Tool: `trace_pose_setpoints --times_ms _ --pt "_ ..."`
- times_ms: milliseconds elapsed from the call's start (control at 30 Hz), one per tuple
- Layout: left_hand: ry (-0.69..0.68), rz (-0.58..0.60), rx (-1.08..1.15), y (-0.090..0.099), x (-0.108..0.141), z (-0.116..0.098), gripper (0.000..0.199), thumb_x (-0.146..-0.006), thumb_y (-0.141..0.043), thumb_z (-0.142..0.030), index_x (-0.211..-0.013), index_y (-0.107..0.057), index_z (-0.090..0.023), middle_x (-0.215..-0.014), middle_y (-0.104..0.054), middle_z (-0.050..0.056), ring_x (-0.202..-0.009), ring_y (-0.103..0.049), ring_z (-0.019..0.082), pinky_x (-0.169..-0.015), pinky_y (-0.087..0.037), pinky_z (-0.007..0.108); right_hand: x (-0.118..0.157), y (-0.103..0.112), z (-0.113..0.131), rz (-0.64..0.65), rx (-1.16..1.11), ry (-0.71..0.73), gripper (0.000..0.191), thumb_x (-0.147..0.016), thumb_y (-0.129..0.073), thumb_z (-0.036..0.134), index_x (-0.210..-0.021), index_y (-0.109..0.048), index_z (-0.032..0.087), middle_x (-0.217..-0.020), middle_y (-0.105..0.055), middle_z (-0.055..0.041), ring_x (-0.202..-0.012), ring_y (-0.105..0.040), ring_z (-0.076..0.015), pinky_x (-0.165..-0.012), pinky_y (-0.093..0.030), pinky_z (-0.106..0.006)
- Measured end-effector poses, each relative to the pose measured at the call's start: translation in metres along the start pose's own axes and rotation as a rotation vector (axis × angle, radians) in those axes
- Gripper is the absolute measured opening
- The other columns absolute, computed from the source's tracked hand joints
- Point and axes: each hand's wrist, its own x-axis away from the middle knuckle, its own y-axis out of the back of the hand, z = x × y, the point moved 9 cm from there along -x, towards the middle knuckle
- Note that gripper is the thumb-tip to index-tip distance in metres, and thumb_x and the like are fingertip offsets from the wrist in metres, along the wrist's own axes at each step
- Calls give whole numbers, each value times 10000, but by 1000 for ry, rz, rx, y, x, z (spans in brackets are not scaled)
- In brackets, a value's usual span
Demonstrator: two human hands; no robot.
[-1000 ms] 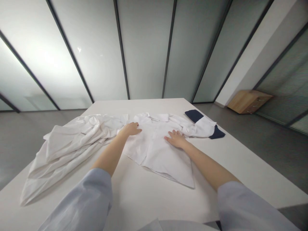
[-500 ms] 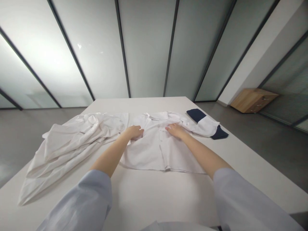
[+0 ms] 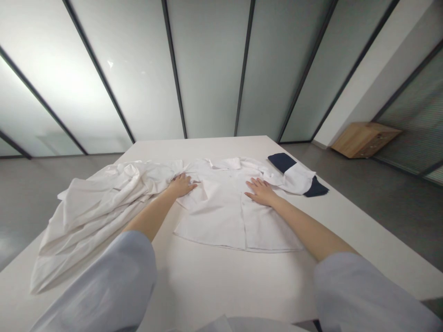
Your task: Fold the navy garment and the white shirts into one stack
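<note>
A white button-front shirt lies spread on the white table, its collar at the far side and its hem nearest me. My left hand rests flat on the shirt's left chest near a bunched mass of white cloth, which spreads off to the left. My right hand lies palm-down on the right chest, fingers apart. Neither hand grips anything. At the far right, a white sleeve lies across a dark navy cloth.
The white table runs past the shirt on all sides, with its far edge beyond the collar. Grey floor lies beyond it. Frosted glass panels stand behind, and a low wooden cabinet sits at the far right. My light blue sleeves fill the bottom corners.
My hands have moved apart across the shirt's chest, the right one outward to the right. The shirt's hem, pointed and folded a second ago, now lies straight and flat.
</note>
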Motion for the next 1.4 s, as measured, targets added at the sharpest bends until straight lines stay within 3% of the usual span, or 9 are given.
trace_pose_setpoints --times_ms 100,267,500,633,767,867,1033,1167,1400 --pt "13 -99 -85 13 8 -17 311 -867 -497 -334 -1117 -603 -180 -1254 -534 175 -1241 -424 332 -1024 -311 453 1 14 -2 -78 22 -48 619 -901 -405 576 -1375 -466 183 -1477 -374 -157 -1360 -303 -345 -1078 -255 -481" --pt "27 56 144 -7 23 -56 181 -783 -576 -320 -888 -658 -198 -1027 -638 142 -1092 -551 332 -970 -378 430 -2 26 23 -125 -37 -53 462 -913 -430 505 -1195 -605 184 -1280 -547 -154 -1180 -475 -311 -967 -364 -426" --pt "-347 152 214 -27 52 -102 206 -735 -552 -215 -901 -675 -216 -1141 -609 112 -1145 -521 283 -1030 -356 408 -4 16 44 -110 -67 -27 547 -913 -405 543 -1292 -534 171 -1360 -481 -160 -1228 -434 -322 -982 -349 -433" --pt "-324 179 264 -22 52 -84 181 -681 -512 -126 -735 -660 -217 -968 -663 101 -1042 -579 269 -976 -405 376 -3 14 42 -118 -69 -20 538 -910 -409 538 -1302 -526 188 -1383 -464 -155 -1239 -430 -323 -987 -351 -434" --pt "13 78 231 -2 44 -24 76 -676 -591 -172 -629 -620 -224 -810 -674 93 -975 -608 307 -931 -421 415 -3 14 42 -119 -61 -13 539 -915 -394 528 -1301 -525 175 -1387 -458 -163 -1238 -435 -325 -990 -357 -440" --pt "195 36 56 15 42 5 82 -720 -596 -206 -764 -665 -218 -901 -684 119 -1013 -601 325 -912 -428 431 -3 12 42 -105 -53 -26 556 -919 -372 532 -1322 -506 173 -1414 -434 -168 -1268 -413 -327 -1026 -321 -474" --pt "-46 -132 -177 33 31 -41 372 -884 -431 -291 -1225 -556 -208 -1266 -580 114 -1178 -516 260 -970 -409 388 -1 -1 47 -22 -22 -76 688 -911 -300 613 -1434 -377 171 -1523 -287 -164 -1393 -229 -354 -1089 -195 -549" --pt "-191 -36 -159 3 18 -80 531 -914 -400 -436 -1390 -411 -200 -1471 -407 108 -1342 -375 255 -1075 -318 388 10 -10 64 48 -17 -46 799 -892 -227 677 -1491 -272 150 -1567 -174 -157 -1423 -142 -361 -1111 -144 -548" --pt "-38 214 -145 -36 16 -65 790 -838 -283 -727 -1480 -269 -267 -1570 -206 123 -1438 -126 359 -1081 -186 602 28 5 74 13 18 19 693 -910 -285 629 -1433 -396 187 -1519 -311 -153 -1376 -286 -339 -1085 -217 -511"
